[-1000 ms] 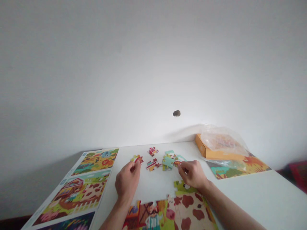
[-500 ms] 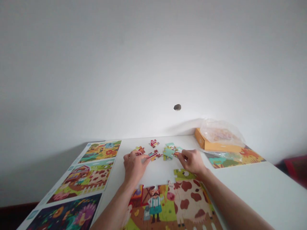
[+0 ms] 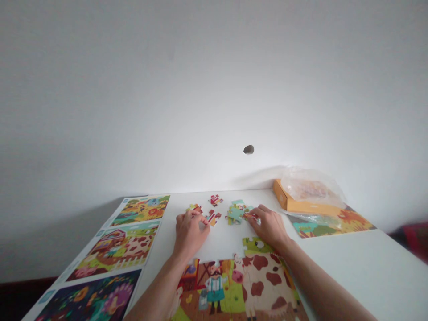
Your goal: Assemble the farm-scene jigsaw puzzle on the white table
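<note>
Your left hand beside the striped piece and right hand at the far pile are half-curled, grip undeterminable; a low right wrist could dislodge the near puzzle.

Between my left hand and right hand, I found a passable bare strip of white table, bounded on the near side by the assembled puzzle and on the far side by loose pieces. The orange box, topped by a plastic bag, obstructed the far right corner; right of my right forearm, the surface was open.
</note>
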### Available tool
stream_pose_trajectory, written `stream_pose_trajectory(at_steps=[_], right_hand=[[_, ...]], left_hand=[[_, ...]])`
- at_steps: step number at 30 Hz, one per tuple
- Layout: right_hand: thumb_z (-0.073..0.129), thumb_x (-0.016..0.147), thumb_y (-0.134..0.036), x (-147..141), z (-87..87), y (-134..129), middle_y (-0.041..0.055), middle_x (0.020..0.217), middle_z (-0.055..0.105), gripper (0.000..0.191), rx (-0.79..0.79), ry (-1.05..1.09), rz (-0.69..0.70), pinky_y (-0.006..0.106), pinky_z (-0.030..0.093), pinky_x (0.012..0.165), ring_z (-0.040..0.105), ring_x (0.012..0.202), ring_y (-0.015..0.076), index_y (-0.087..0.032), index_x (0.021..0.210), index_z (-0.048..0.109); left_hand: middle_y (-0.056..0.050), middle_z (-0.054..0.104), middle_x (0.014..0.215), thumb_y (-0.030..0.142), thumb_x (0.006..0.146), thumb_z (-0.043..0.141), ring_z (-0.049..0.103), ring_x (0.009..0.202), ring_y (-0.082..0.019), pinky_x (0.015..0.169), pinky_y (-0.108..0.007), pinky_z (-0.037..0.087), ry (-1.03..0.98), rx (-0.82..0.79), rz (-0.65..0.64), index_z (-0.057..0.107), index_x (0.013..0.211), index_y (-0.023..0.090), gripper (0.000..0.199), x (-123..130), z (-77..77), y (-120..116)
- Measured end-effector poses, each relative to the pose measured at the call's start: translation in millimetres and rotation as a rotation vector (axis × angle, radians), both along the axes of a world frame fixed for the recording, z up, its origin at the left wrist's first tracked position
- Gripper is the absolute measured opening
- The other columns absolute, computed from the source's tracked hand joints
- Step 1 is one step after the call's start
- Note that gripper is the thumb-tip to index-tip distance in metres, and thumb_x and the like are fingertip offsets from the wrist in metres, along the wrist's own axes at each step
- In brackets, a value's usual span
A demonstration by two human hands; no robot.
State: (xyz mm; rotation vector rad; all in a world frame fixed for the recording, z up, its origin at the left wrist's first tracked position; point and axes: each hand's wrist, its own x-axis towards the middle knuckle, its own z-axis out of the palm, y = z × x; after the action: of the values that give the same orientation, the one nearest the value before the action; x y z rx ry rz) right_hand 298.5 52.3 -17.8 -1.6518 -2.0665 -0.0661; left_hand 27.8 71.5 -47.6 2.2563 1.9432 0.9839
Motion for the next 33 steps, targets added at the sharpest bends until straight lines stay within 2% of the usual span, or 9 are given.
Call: stream_pose_trajectory(at_steps=[3, 6, 8, 12, 17, 23, 29, 33], right_hand=[[0.048, 0.093, -0.038, 0.6, -2.6, 0.4, 0.0019, 0.092, 0.067, 0.024, -0.009, -0.007, 0.008, 0.026, 0.03, 0.059, 0.062, 0.073, 0.0142, -0.025, 0.096, 0.068], [0.046, 0.094, -0.039, 0.8, -2.4, -0.3, 0.0021, 0.089, 0.067, 0.026, -0.001, 0.004, 0.006, 0.026, 0.03, 0.059, 0.062, 0.071, 0.0138, -0.024, 0.093, 0.068], [0.046, 0.094, -0.039, 1.0, -1.8, -0.8, 0.0022, 0.085, 0.068, 0.027, 0.006, 0.013, -0.009, 0.026, 0.03, 0.058, 0.061, 0.068, 0.0138, -0.024, 0.089, 0.068], [0.047, 0.094, -0.039, 3.6, -3.9, 1.6, 0.0027, 0.077, 0.069, 0.028, 0.005, 0.038, -0.022, 0.026, 0.029, 0.058, 0.06, 0.065, 0.0149, -0.024, 0.085, 0.069], [0.047, 0.091, -0.039, 11.5, -14.9, 14.8, 0.0016, 0.063, 0.065, 0.028, -0.036, 0.159, -0.058, 0.024, 0.029, 0.054, 0.055, 0.055, 0.0141, -0.023, 0.089, 0.069], [0.048, 0.084, -0.035, 17.0, -22.6, 25.3, -0.0014, 0.054, 0.057, 0.026, -0.061, 0.317, -0.008, 0.023, 0.028, 0.051, 0.048, 0.05, 0.012, -0.019, 0.074, 0.066], [0.048, 0.078, -0.032, 22.9, -23.6, 28.0, -0.0017, 0.052, 0.053, 0.024, -0.047, 0.424, -0.023, 0.022, 0.03, 0.05, 0.047, 0.051, 0.0122, -0.017, 0.068, 0.064], [0.049, 0.08, -0.033, 23.9, -26.1, 24.2, -0.0017, 0.052, 0.052, 0.025, -0.021, 0.458, -0.016, 0.022, 0.03, 0.05, 0.045, 0.05, 0.0115, -0.017, 0.068, 0.064]], left_hand=[[-0.007, 0.062, 0.103, 0.025, 0.074, 0.061, 0.05, 0.104, -0.026, 0.095, -0.041, 0.035, 0.006, 0.017, -0.037, 0.07, 0.079, 0.021, 0.011, 2.2, 2.1, -2.9], [-0.008, 0.06, 0.115, 0.035, 0.075, 0.064, 0.046, 0.111, -0.028, 0.096, -0.042, 0.035, 0.004, 0.02, -0.014, 0.07, 0.101, 0.025, 0.028, 3.3, 0.4, -4.0], [-0.007, 0.057, 0.121, 0.042, 0.074, 0.067, 0.043, 0.113, -0.03, 0.096, -0.043, 0.036, 0.013, 0.001, 0.0, 0.07, 0.108, 0.027, 0.038, 3.5, -1.8, -3.9], [-0.005, 0.059, 0.121, 0.04, 0.074, 0.067, 0.043, 0.112, -0.03, 0.095, -0.043, 0.036, 0.016, -0.027, -0.009, 0.073, 0.099, 0.03, 0.028, 3.7, -4.4, -3.0], [-0.005, 0.06, 0.117, 0.035, 0.075, 0.066, 0.045, 0.109, -0.029, 0.095, -0.043, 0.037, 0.009, -0.008, -0.034, 0.073, 0.093, 0.028, 0.02, 2.8, -4.4, -1.6], [-0.005, 0.061, 0.115, 0.026, 0.081, 0.058, 0.051, 0.105, -0.024, 0.095, -0.038, 0.04, 0.055, -0.005, -0.185, 0.069, 0.101, 0.026, 0.023, 5.1, -1.0, -0.8], [-0.009, 0.061, 0.11, 0.013, 0.081, 0.052, 0.051, 0.106, -0.025, 0.096, -0.039, 0.041, 0.117, 0.046, -0.2, 0.068, 0.104, 0.02, 0.029, 16.5, 5.4, -6.5], [-0.007, 0.063, 0.107, 0.004, 0.081, 0.047, 0.053, 0.103, -0.022, 0.093, -0.036, 0.044, 0.095, 0.055, -0.261, 0.069, 0.103, 0.02, 0.035, 15.1, 4.1, -5.5]])
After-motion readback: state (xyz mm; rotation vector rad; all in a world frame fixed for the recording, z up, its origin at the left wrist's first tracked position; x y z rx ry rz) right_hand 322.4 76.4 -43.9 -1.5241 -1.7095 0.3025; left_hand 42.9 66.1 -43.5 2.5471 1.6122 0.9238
